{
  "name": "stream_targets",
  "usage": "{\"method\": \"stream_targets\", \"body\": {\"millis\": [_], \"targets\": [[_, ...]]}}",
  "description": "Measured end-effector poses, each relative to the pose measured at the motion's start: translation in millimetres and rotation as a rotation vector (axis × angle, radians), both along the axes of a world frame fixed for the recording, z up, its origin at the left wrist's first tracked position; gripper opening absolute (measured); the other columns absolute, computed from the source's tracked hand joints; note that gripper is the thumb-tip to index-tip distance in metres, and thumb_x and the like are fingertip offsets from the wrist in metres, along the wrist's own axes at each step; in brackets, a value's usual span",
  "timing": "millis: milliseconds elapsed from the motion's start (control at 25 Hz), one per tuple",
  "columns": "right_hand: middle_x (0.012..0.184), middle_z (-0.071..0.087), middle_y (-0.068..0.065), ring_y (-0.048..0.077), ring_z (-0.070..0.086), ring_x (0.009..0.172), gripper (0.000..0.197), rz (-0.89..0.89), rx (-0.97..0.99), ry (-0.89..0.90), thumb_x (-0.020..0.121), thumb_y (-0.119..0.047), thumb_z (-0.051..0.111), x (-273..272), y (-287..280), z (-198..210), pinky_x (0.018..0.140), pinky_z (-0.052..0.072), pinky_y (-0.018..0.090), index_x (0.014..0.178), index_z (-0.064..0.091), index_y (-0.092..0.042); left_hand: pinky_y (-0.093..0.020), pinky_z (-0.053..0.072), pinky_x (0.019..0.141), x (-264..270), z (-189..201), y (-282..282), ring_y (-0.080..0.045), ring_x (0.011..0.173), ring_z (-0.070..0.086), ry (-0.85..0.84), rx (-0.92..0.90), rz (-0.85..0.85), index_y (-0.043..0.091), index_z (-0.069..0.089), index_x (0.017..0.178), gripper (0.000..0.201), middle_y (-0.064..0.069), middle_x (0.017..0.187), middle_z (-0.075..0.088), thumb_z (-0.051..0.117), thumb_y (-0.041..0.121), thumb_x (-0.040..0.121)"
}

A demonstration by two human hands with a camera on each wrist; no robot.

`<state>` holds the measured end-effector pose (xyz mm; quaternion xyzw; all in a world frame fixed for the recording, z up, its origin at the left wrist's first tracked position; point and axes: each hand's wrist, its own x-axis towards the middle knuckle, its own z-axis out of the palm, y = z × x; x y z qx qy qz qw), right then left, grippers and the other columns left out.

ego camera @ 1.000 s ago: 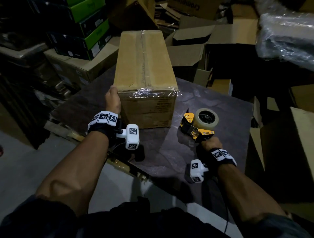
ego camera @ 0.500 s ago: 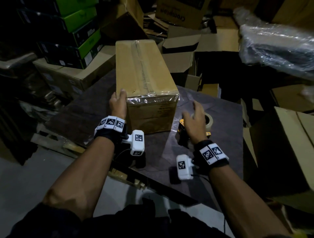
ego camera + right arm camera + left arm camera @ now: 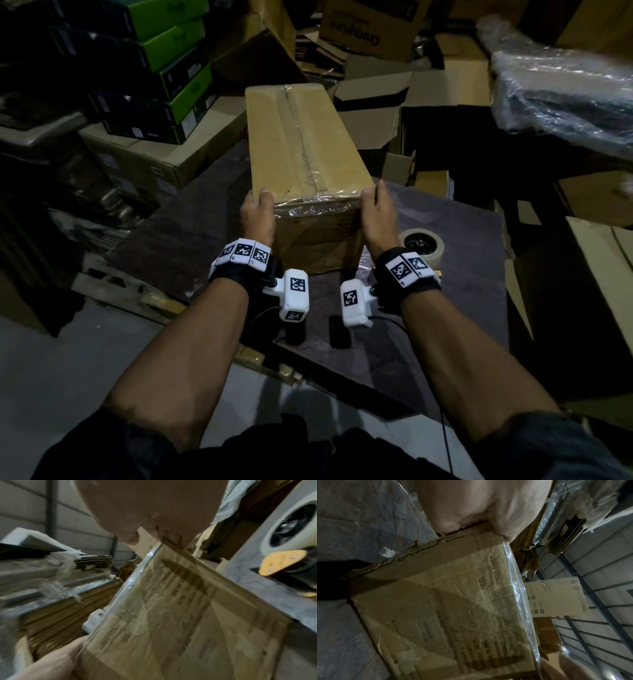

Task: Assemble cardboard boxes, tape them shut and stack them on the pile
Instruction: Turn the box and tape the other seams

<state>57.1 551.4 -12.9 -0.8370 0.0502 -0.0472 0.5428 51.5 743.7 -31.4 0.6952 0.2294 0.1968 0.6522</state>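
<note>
A long brown cardboard box (image 3: 301, 144), taped along its top seam and over its near edge, stands on the dark table (image 3: 445, 308). My left hand (image 3: 257, 216) grips the box's near left corner, thumb on the top. My right hand (image 3: 376, 214) grips the near right corner the same way. The left wrist view shows the printed end face of the box (image 3: 453, 615) with the left hand (image 3: 481, 507) curled over its edge. In the right wrist view the right hand (image 3: 150, 513) clasps the box (image 3: 188, 628). The tape dispenser (image 3: 423, 245) with its roll lies on the table beside my right wrist.
Green and black cartons (image 3: 164, 78) sit stacked at the back left on a brown box. Open cardboard boxes (image 3: 376, 102) crowd the back. A plastic-wrapped bundle (image 3: 565, 89) lies at the upper right. More cardboard (image 3: 596, 291) stands to the right of the table.
My right hand put the tape dispenser down on the table and moved to the box's near right corner. My left hand shifted from the box's side up to its near left corner.
</note>
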Motion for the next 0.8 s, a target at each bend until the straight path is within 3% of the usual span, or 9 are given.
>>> {"method": "stream_targets", "body": {"millis": [80,160,280,360,440,480,680,760,800], "targets": [[0.152,0.043,0.018,0.032,0.040,0.140,0.055,0.015,0.016,0.039,0.107,-0.040,0.031,5,-6,-3,0.113,0.035,0.043,0.151,0.039,-0.007,-0.028,0.047,0.086,-1,0,1,-0.028,0.104,0.061,-0.001,-0.011,-0.017,0.002,0.057,0.126,0.036,-0.017,0.117,0.064,0.046,0.022,0.099],[0.142,0.053,0.020,0.036,0.049,0.132,0.066,0.031,0.072,0.118,0.101,-0.052,0.039,12,-11,0,0.107,0.041,0.046,0.141,0.050,-0.001,-0.031,0.048,0.089,-2,1,3,-0.030,0.106,0.061,0.015,-0.014,-0.031,0.003,0.057,0.127,0.037,-0.017,0.118,0.063,0.046,0.023,0.099],[0.149,0.046,0.017,0.038,0.042,0.138,0.110,0.001,0.056,0.217,0.072,-0.074,0.064,22,-6,14,0.111,0.039,0.052,0.150,0.032,-0.003,-0.032,0.045,0.096,-3,5,-1,-0.032,0.118,0.056,0.042,-0.030,-0.005,0.004,0.048,0.138,0.046,-0.018,0.130,0.057,0.049,0.026,0.098],[0.146,0.048,0.016,0.037,0.044,0.136,0.123,0.008,-0.052,0.235,0.060,-0.075,0.074,24,5,24,0.110,0.040,0.047,0.149,0.027,-0.005,-0.032,0.040,0.105,-6,6,-9,-0.028,0.128,0.048,0.048,0.002,0.054,0.007,0.034,0.147,0.066,-0.015,0.142,0.047,0.059,0.033,0.092],[0.146,0.045,0.018,0.036,0.045,0.135,0.111,-0.040,-0.125,0.239,0.070,-0.063,0.079,26,14,22,0.106,0.040,0.040,0.149,0.027,-0.005,-0.036,0.043,0.103,-9,-1,-16,-0.024,0.121,0.055,0.022,0.030,0.101,0.011,0.042,0.141,0.078,-0.011,0.134,0.056,0.073,0.043,0.077],[0.145,0.047,0.018,0.036,0.046,0.133,0.101,-0.082,-0.120,0.235,0.074,-0.057,0.079,26,17,20,0.103,0.041,0.038,0.147,0.030,-0.006,-0.037,0.047,0.099,-11,-4,-19,-0.022,0.113,0.059,0.007,0.023,0.119,0.012,0.049,0.133,0.074,-0.008,0.125,0.062,0.076,0.044,0.073],[0.125,0.064,0.013,0.034,0.060,0.116,0.062,-0.116,-0.063,0.192,0.085,-0.046,0.066,28,11,14,0.096,0.050,0.039,0.134,0.053,-0.011,-0.039,0.050,0.095,-7,-2,-21,-0.026,0.105,0.063,-0.038,-0.089,0.181,0.006,0.058,0.123,0.043,-0.011,0.117,0.066,0.067,0.021,0.084],[0.133,0.059,0.017,0.036,0.056,0.123,0.069,-0.125,-0.102,0.204,0.085,-0.049,0.064,28,13,16,0.100,0.047,0.041,0.139,0.049,-0.008,-0.040,0.050,0.095,-5,-1,-20,-0.027,0.105,0.063,-0.040,-0.092,0.165,0.006,0.059,0.122,0.039,-0.012,0.115,0.066,0.064,0.019,0.086],[0.143,0.049,0.019,0.038,0.047,0.132,0.083,-0.115,-0.141,0.215,0.083,-0.053,0.066,29,16,17,0.106,0.043,0.043,0.147,0.039,-0.007,-0.041,0.050,0.095,-5,-1,-19,-0.027,0.104,0.063,-0.033,-0.091,0.156,0.007,0.060,0.122,0.039,-0.012,0.115,0.066,0.063,0.020,0.086]]}}
